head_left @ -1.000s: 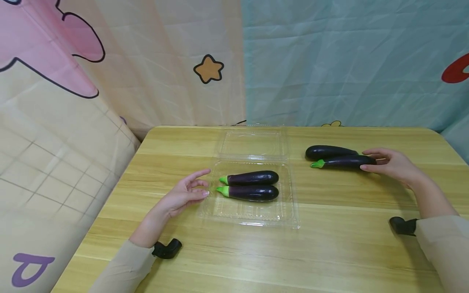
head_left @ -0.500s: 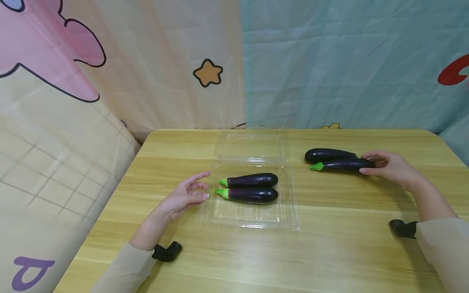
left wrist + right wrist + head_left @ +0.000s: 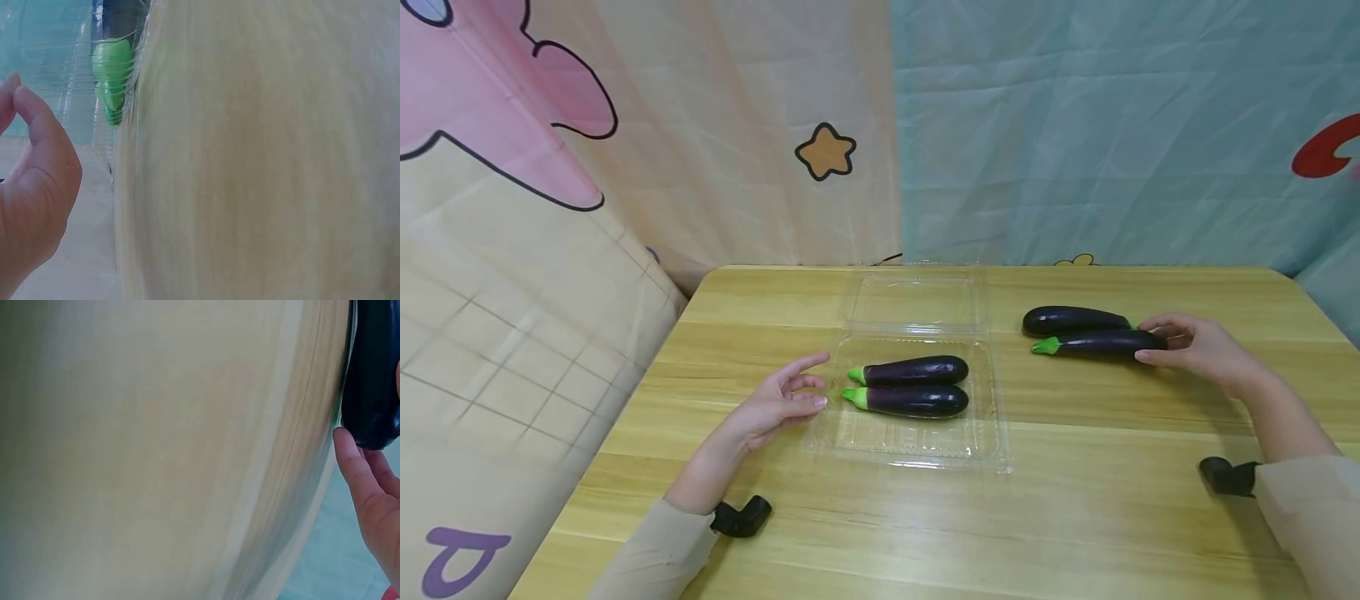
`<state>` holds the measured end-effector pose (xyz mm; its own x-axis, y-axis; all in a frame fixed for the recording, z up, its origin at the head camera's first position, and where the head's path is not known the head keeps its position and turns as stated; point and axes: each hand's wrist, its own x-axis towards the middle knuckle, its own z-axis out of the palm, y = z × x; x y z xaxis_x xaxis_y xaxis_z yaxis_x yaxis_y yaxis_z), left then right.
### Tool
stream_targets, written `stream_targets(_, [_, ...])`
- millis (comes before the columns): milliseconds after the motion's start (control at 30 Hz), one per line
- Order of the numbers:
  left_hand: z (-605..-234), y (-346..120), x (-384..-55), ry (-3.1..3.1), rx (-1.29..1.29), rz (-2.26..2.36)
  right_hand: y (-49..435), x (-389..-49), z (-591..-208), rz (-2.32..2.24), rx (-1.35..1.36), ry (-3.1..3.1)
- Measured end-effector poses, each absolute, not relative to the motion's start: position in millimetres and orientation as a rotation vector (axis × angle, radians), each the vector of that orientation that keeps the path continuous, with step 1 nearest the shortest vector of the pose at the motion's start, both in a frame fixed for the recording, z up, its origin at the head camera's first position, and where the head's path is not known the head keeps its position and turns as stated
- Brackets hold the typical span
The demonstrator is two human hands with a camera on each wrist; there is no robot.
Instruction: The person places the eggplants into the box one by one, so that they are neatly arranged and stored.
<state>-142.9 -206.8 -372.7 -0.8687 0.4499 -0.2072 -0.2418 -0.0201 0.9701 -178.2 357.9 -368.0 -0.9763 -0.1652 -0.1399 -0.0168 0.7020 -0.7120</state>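
Observation:
Two dark purple eggplants with green stems, a rear eggplant (image 3: 917, 370) and a front eggplant (image 3: 919, 402), lie side by side in a clear plastic clamshell container (image 3: 917, 454). My left hand (image 3: 778, 405) is at the container's left rim, index finger extended and thumb by the edge; contact is hard to tell. At the right, my right hand (image 3: 1202, 354) grips the blunt end of another eggplant (image 3: 1101, 342), thumb in front and fingers behind. That blunt end (image 3: 372, 381) also shows in the right wrist view. A further eggplant (image 3: 1071, 319) lies just behind it.
The container's open lid (image 3: 917, 302) lies flat toward the table's back edge. Everything rests on a wooden table (image 3: 1037, 533). A printed curtain (image 3: 1037, 125) hangs behind. Black wrist mounts (image 3: 742, 517) stick out from both sleeves.
The view has tilted slightly, so everything sits a little lower in the frame. Both hands keep nearly the same places; the right-hand fingers have settled slightly around the eggplant's end.

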Motion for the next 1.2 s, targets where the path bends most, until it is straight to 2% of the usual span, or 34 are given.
stream_targets(1200, [-372.1, -206.9, -143.2, 1.784, 0.222, 1.931, 339.5, -152.7, -351.6, -1.212, -0.149, 2.758])
